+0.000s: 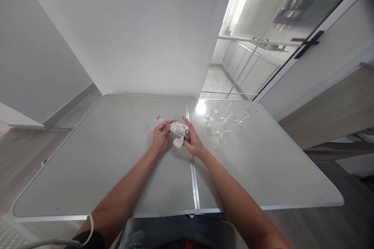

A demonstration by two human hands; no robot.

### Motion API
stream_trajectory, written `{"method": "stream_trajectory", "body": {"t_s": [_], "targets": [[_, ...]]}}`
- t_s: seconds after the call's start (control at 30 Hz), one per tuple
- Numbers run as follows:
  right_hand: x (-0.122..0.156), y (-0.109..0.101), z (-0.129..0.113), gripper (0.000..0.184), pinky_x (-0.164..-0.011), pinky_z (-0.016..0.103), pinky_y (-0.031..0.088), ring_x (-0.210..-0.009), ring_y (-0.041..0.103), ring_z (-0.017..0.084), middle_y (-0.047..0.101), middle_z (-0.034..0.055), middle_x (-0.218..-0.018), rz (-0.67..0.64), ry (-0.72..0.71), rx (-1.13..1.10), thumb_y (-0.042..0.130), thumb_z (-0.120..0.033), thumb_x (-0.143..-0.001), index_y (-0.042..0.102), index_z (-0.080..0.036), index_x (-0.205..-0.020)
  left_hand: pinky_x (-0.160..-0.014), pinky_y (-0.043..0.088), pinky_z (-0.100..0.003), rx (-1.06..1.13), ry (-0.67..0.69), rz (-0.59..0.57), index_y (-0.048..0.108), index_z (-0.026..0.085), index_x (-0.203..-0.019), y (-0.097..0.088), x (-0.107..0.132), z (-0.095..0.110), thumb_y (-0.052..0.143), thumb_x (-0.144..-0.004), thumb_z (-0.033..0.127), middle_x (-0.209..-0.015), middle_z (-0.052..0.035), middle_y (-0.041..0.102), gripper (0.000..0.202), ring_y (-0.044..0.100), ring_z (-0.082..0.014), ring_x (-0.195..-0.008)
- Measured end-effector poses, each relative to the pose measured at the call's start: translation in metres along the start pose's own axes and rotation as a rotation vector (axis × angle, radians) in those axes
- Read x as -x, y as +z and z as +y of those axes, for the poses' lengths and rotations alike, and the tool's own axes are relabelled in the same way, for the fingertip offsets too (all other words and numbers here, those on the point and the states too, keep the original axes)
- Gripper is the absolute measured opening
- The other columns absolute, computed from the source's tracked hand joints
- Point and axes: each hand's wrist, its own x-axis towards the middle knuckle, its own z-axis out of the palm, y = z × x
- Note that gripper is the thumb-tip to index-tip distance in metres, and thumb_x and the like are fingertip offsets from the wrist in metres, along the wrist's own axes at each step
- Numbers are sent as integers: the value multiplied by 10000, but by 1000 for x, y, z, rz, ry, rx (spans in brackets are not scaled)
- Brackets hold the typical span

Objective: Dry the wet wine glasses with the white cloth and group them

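From the head camera we look down on a grey folding worktop (117, 163) with a metal seam running down its middle. Our left hand (160, 136) sits just left of that seam, its fingers (166, 125) pinched together on the stem of a clear wine glass (163, 121) that lies tilted, its foot (158, 118) pointing away to the left and just above the surface. The bowl end of the glass is wrapped in a pale cloth (179, 132), so we cannot see the bowl itself. Our right hand (193, 140) is closed around that cloth from the right side, thumb and fingers clamped on the bundle, with a loose corner of the cloth hanging down between the two hands. Hands, glass and cloth all meet near the centre of the worktop, right at the seam.

On the right half of the worktop, well apart from our hands, stands a small group of other clear stemmed glasses (226, 120); they are hard to count because they are transparent against the grey. Beyond the far edge we see a white wall, and to the right a glass door (263, 39) with a black handle (309, 43).
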Motion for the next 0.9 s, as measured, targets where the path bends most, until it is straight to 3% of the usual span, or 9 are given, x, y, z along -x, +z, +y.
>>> {"method": "stream_trajectory", "body": {"t_s": [0.07, 0.17, 0.37, 0.43, 0.5, 0.6, 0.73, 0.83, 0.9], "targets": [[2, 0, -2, 852, -595, 243, 405, -616, 403, 113, 567, -18, -823, 3, -39, 108, 642, -193, -789, 298, -275, -1564, -788, 530, -273, -12, -22, 31, 758, 152, -869, 1, 0, -3, 804, -779, 459, -1039, -95, 744, 323, 673, -163, -868], [1, 0, -6, 816, -619, 258, 423, -672, 464, 133, 604, 16, -929, 88, -27, 5, 627, -253, -805, 292, -273, -1548, -800, 563, -317, -3, -92, 23, 752, 161, -911, 3, 1, -5, 809, -757, 496, -1103, -104, 735, 373, 689, -192, -916], [-7, -20, -13, 633, -552, 237, 383, -610, 455, 131, 493, -23, -737, 427, -8, -167, 523, -266, -782, 462, -231, -1410, -835, 605, -396, 16, -291, -254, 742, 186, -1092, -1, 2, 7, 850, -679, 215, -1348, -133, 645, 427, 690, -295, -1092], [-7, -29, -17, 634, -512, 231, 349, -565, 413, 127, 450, -44, -679, 441, -11, -104, 510, -241, -747, 492, -237, -1380, -846, 598, -436, 58, -385, -326, 735, 162, -1151, -3, 0, 13, 783, -739, 271, -1346, -171, 642, 429, 710, -315, -1045], [-7, -36, -19, 629, -487, 224, 315, -547, 387, 123, 452, -51, -658, 396, -2, -5, 509, -211, -701, 539, -239, -1329, -807, 593, -454, 40, -410, -335, 735, 135, -1162, -4, 0, 16, 676, -834, 437, -1283, -204, 670, 450, 727, -312, -948], [-9, -38, -15, 572, -482, 213, 292, -545, 385, 113, 480, -53, -656, 390, 54, 83, 516, -188, -674, 591, -227, -1239, -791, 567, -408, -257, -202, -282, 770, 158, -1049, 0, 5, 15, 673, -840, 536, -1132, -164, 726, 443, 699, -263, -860], [-11, -37, -8, 577, -518, 213, 344, -560, 437, 115, 512, -51, -683, 417, 149, -12, 520, -209, -718, 538, -224, -1294, -837, 492, -316, -711, 194, -199, 797, 254, -973, 7, 12, 10, 878, -676, 387, -942, -91, 724, 335, 624, -245, -933], [-10, -44, -13, 651, -651, 250, 447, -717, 538, 151, 602, -1, -855, 223, 90, 87, 594, -244, -779, 457, -228, -1415, -741, 452, -287, -777, 291, -121, 809, 281, -923, 6, 13, 10, 878, -681, 362, -834, -83, 699, 264, 598, -228, -842], [-7, -52, -20, 708, -757, 300, 482, -832, 562, 182, 626, 43, -996, 93, 1, 265, 647, -266, -815, 409, -231, -1481, -654, 416, -276, -783, 265, -160, 812, 263, -842, 4, 12, 11, 861, -698, 382, -717, -61, 665, 193, 558, -191, -697]]}}
